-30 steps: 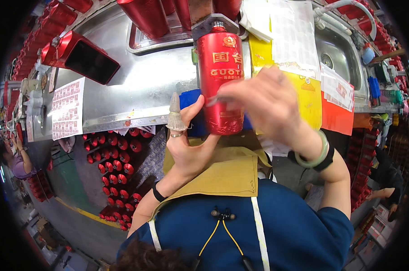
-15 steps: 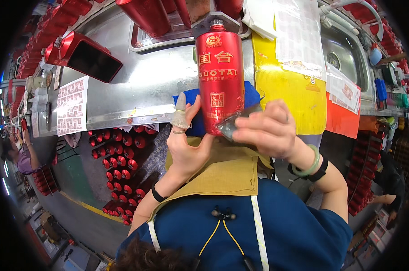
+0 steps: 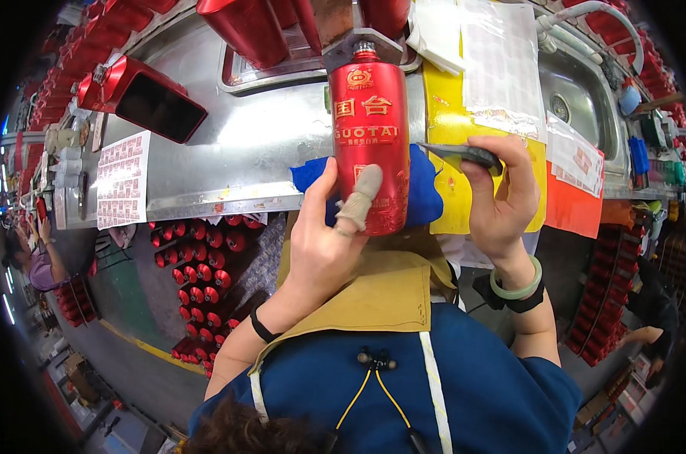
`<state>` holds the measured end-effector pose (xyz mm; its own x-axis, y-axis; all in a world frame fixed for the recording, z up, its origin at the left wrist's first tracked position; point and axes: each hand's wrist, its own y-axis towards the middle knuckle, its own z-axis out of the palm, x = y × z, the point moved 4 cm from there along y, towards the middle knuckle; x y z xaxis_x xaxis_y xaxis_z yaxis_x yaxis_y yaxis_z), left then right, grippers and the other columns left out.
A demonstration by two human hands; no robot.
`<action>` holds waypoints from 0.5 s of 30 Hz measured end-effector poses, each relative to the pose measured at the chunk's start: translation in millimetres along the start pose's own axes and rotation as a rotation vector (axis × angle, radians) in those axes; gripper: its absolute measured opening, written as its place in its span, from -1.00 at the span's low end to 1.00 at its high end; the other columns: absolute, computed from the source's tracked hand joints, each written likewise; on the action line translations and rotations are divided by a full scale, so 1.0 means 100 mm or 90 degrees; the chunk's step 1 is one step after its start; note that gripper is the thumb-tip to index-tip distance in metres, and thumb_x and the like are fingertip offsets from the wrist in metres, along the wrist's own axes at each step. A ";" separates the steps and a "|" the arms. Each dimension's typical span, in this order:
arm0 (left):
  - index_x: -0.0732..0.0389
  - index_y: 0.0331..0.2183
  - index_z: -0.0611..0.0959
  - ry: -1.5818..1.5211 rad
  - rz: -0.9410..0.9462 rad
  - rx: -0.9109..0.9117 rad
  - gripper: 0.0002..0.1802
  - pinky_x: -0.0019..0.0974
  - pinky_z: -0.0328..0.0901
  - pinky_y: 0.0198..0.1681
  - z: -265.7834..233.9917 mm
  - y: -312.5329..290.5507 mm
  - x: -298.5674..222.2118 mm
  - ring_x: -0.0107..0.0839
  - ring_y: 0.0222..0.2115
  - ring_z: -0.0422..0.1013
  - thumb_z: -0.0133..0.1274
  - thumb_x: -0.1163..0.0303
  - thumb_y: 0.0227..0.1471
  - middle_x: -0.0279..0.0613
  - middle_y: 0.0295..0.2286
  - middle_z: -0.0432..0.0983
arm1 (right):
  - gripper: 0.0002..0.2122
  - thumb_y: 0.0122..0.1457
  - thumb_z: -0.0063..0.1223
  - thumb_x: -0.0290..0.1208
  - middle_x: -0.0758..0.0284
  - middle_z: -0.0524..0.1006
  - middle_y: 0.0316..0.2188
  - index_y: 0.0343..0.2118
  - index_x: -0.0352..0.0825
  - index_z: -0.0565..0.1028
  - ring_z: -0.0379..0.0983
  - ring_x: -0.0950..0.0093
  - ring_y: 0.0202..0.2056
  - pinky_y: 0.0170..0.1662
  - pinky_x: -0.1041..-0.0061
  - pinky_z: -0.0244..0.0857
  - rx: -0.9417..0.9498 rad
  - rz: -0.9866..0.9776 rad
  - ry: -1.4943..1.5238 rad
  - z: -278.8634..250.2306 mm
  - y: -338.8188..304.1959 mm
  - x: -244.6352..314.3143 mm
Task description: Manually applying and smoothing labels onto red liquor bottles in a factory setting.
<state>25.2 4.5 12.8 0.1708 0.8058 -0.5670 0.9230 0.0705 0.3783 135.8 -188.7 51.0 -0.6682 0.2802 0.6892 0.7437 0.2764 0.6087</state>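
A red bottle (image 3: 369, 140) with gold lettering lies in front of me, its silvery neck pointing away. My left hand (image 3: 320, 246) is closed on its near end, with one fingertip in a grey cover (image 3: 364, 195) pressing on the front and another finger along the left side. Beneath the bottle is a blue cloth (image 3: 425, 193). To the right, my right hand (image 3: 506, 200) pinches a dark, flat tool (image 3: 472, 157) that narrows to a point. That tip points left, just off the bottle's side. I cannot make out the tool's exact kind.
A black phone (image 3: 161, 108) leans on a red bottle at the left, above a label sheet (image 3: 122, 180) on the metal bench (image 3: 252, 136). Yellow mat (image 3: 441, 102), papers and a sink (image 3: 578, 106) stand right. Red bottles crowd the lower left. Other people work at both sides.
My right hand has drawn the tool back from the bottle's lower front, rightward and slightly away from me. My left hand's covered finger has moved from the bottle's side onto its front.
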 end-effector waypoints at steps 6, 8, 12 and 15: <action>0.40 0.14 0.53 -0.106 0.007 -0.086 -0.18 -0.20 0.44 0.09 0.07 -0.12 0.15 -0.02 0.08 0.48 0.39 0.69 -0.25 0.21 0.16 0.39 | -0.75 0.09 0.26 -0.61 0.22 0.60 -0.34 -0.14 -0.35 0.58 0.51 0.26 -0.32 -0.20 0.35 0.38 0.154 0.021 0.065 0.41 0.39 -0.04; 0.41 0.14 0.54 -0.122 -0.002 -0.094 -0.19 -0.21 0.43 0.10 0.08 -0.11 0.15 -0.04 0.08 0.48 0.39 0.68 -0.23 0.20 0.17 0.39 | -0.76 0.11 0.24 -0.54 0.27 0.60 -0.35 -0.13 -0.32 0.59 0.49 0.25 -0.31 -0.16 0.30 0.34 0.125 -0.124 -0.065 0.49 0.57 -0.06; 0.40 0.07 0.59 -0.162 -0.011 -0.108 -0.27 -0.16 0.44 0.05 0.06 -0.12 0.16 0.03 0.00 0.52 0.39 0.65 -0.25 0.24 0.15 0.41 | -0.77 0.03 0.21 -0.59 0.43 0.68 -0.28 -0.25 -0.18 0.67 0.46 0.42 -0.30 -0.15 0.46 0.24 0.125 -0.323 -0.291 0.45 0.76 0.01; 0.42 0.10 0.54 -0.157 -0.007 -0.097 -0.23 -0.16 0.45 0.06 0.04 -0.15 0.12 -0.01 0.05 0.49 0.41 0.65 -0.23 0.22 0.17 0.37 | -0.79 -0.03 0.26 -0.47 0.51 0.63 -0.33 -0.28 -0.14 0.68 0.33 0.45 -0.38 -0.19 0.44 0.19 0.238 -0.419 -0.120 0.52 0.42 0.25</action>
<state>14.7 10.8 -3.1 0.2566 0.6388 -0.7253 0.8660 0.1812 0.4660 149.3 -122.5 73.7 -0.9866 0.0933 0.1340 0.1597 0.7223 0.6729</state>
